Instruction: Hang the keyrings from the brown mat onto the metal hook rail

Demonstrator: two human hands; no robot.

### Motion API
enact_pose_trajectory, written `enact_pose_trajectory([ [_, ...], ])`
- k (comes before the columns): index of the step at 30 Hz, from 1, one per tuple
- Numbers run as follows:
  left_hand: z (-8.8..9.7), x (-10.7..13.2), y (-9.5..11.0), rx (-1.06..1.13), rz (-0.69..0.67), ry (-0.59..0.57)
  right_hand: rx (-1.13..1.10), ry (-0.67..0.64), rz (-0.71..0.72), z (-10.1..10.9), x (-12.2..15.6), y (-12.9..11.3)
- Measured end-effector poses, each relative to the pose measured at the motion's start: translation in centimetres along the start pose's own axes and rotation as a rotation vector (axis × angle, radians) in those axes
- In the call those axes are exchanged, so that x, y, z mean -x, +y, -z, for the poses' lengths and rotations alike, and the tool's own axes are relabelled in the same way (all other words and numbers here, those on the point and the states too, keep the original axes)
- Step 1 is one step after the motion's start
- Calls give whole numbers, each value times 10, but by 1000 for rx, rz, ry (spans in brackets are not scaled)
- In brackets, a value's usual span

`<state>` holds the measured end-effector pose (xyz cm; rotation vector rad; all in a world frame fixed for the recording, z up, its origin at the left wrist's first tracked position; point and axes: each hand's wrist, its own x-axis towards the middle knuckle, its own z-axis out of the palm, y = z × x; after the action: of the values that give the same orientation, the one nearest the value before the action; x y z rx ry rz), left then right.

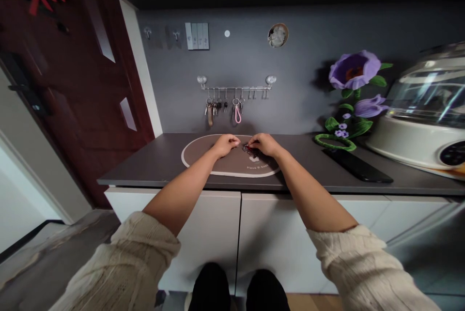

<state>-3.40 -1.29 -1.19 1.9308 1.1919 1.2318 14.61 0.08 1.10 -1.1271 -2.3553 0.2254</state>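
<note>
Both of my arms reach forward over a dark countertop (152, 163) to an oval brown mat (203, 156). My left hand (225, 145) is curled, its fingertips pinched near a small metal bunch of keys (250, 148) lying on the mat. My right hand (265, 144) is curled too, with its fingers on the same keys. The hands hide most of the keys. On the wall above, a chrome hook rail (236, 88) carries several key bunches, one with a pink loop (238, 115).
A dark flat phone-like slab (358, 165) lies on the counter to the right, beside a purple knitted flower (354, 71) and a large white appliance with a clear lid (425, 117). A dark red door (83, 88) stands at left. White cabinet doors (218, 233) are below.
</note>
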Motion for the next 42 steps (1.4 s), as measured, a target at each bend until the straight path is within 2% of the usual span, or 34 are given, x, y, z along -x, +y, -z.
enact_pose_trajectory([
  [10,-1,1,2,-36,-13,-5,37,35,-15,0,0,-3],
  [16,-2,1,5,-29,-12,24,-32,112,12,1,0,-7],
  [26,-4,3,11,70,-39,53,-337,202,-15,0,-3,-8],
  [37,-5,-3,10,292,-79,102,-721,112,-83,-3,-2,-19],
  [42,-4,-2,13,347,-31,113,-827,147,-81,-4,-4,-20],
])
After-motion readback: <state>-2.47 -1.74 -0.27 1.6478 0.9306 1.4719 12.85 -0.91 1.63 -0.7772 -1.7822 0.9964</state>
